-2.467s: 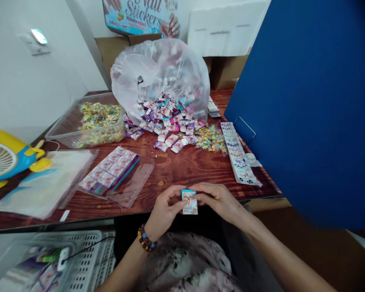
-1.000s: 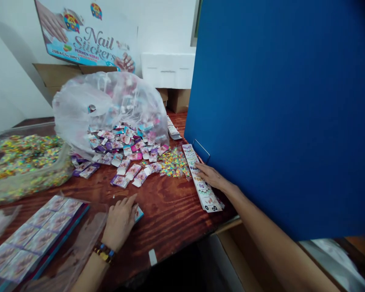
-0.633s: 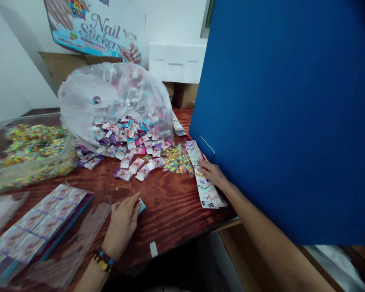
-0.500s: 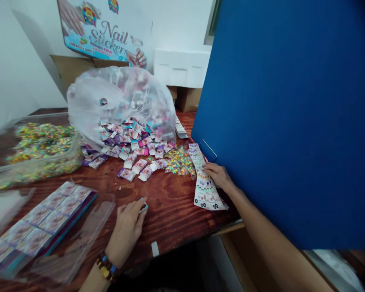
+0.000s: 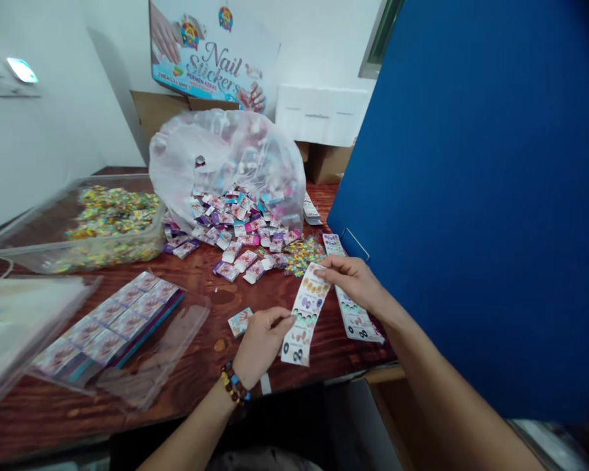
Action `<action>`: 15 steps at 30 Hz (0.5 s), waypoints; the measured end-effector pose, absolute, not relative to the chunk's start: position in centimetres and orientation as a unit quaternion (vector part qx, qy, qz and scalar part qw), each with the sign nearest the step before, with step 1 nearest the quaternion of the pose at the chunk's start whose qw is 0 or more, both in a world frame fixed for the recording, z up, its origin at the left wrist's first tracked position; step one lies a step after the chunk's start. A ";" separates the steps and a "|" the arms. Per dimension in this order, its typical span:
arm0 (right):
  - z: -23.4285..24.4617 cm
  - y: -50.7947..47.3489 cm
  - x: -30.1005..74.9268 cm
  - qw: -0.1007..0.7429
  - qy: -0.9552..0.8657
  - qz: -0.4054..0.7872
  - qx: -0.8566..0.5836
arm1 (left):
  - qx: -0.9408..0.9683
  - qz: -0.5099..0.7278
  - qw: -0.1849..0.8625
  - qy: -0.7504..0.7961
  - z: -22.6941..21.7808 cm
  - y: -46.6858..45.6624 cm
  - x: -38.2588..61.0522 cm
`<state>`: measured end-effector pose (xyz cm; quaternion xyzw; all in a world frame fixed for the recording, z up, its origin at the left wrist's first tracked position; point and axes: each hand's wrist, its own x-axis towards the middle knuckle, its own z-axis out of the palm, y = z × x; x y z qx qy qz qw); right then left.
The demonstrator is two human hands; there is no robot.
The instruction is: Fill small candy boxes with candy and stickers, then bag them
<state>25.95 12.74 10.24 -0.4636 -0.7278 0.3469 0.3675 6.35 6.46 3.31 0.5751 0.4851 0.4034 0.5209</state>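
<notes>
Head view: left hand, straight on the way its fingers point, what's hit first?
The nail sticker strip. The left hand's fingertips appear to be right at its edge, possibly touching; depth is hard to judge from this view.

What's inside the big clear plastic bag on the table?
The translucent plastic bag holds many small colourful packets, some spilled onto the wooden table. Those deeper inside show only as blurred shapes; their print is hidden.

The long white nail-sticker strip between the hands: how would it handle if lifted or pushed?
The long white nail-sticker strip is probably light and floppy, since it looks thin as printed paper. Pinched by the right hand, it looks nearly straight, so perhaps slightly stiff. It would likely slide across the varnished wooden table.
</notes>
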 end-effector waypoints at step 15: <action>3.1 6.7 21.5 0.362 -0.753 0.321 -0.447 | 0.494 0.412 0.620 0.448 1.9 5.4 2.9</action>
